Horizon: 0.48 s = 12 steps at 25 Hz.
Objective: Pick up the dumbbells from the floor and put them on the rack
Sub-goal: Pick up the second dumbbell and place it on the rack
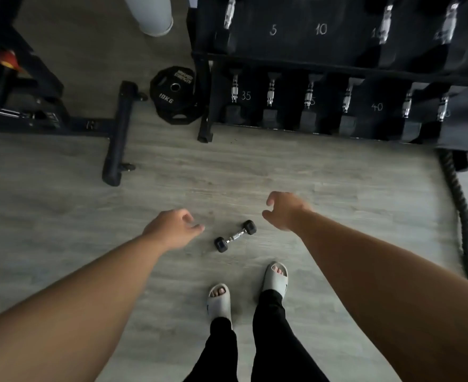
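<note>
Left hand point(172, 230) fingers loosely curled, empty; right hand point(282, 209) fingers spread, empty, above dumbbell point(235, 236).

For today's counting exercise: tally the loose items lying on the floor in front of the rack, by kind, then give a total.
Small dumbbell: 1
10 kg weight plate: 1
Battle rope: 1
Total: 3
Both the left hand and right hand are open and empty.
</note>
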### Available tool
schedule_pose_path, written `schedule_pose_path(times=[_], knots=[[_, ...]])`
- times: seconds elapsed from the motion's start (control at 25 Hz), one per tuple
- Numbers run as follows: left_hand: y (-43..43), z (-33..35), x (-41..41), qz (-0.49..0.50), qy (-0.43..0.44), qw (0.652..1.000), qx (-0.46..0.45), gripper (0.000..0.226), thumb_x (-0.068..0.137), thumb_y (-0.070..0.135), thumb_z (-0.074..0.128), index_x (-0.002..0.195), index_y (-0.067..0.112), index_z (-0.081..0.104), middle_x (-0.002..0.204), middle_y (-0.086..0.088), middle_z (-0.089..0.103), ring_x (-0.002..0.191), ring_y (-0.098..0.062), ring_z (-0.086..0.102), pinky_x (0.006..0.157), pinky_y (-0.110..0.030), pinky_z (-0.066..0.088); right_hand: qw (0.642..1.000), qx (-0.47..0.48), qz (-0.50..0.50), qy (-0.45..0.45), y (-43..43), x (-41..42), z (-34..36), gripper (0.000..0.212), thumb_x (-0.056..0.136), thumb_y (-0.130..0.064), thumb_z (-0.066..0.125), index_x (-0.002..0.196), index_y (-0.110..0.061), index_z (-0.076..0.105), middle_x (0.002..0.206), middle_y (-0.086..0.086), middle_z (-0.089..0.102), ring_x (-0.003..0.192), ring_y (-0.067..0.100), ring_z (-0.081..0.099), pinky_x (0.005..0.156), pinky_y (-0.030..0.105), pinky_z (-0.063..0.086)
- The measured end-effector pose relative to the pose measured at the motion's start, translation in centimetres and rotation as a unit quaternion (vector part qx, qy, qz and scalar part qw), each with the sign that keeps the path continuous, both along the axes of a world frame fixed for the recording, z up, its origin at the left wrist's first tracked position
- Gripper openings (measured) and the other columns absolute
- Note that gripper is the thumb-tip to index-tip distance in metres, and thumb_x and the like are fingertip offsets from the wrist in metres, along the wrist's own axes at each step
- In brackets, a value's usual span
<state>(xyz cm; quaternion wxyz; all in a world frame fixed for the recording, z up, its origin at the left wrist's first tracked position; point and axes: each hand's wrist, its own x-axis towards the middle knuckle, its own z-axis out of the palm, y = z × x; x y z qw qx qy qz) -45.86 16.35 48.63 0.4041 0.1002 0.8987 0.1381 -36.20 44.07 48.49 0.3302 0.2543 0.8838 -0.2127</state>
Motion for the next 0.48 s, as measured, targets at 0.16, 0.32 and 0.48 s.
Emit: schedule_pose_path(times=[0.16,0.32,0.48], knots=[[0.5,-6.6,0.6,0.070,-0.025,0.997,0.007,0.045,0.081,0.064,0.071,0.105,0.027,0.064,0.106,0.006,0.071,0.090,-0.015,0.066,0.083,-0.032,0.054,0.999,-0.031,0.008,-0.022,0.9,-1.8,-6.7,0.038,0.093,-0.039,0.059,0.128,-0.026,0.058,0.107,0.000,0.063,0.084,0.021,0.058,0.053,0.026,0.036],[1.9,-14.0,0.1,0.138,-0.018,0.990,0.018,0.038,0.085,0.056,0.072,0.101,0.023,0.066,0.102,0.003,0.073,0.088,-0.017,0.065,0.074,-0.028,0.046,0.998,-0.056,0.011,-0.030,1.4,-4.3,-14.8,0.039,0.094,-0.037,0.060,0.130,-0.021,0.059,0.106,0.004,0.063,0.083,0.023,0.059,0.054,0.027,0.040],[2.7,-27.5,0.4,0.221,-0.026,0.975,0.023,0.036,0.083,0.056,0.072,0.098,0.023,0.067,0.092,0.008,0.070,0.093,-0.018,0.066,0.073,-0.028,0.042,0.996,-0.066,-0.008,-0.054,0.2,-5.5,-29.1,0.037,0.093,-0.033,0.062,0.127,-0.019,0.061,0.106,0.008,0.065,0.081,0.028,0.063,0.050,0.025,0.039]])
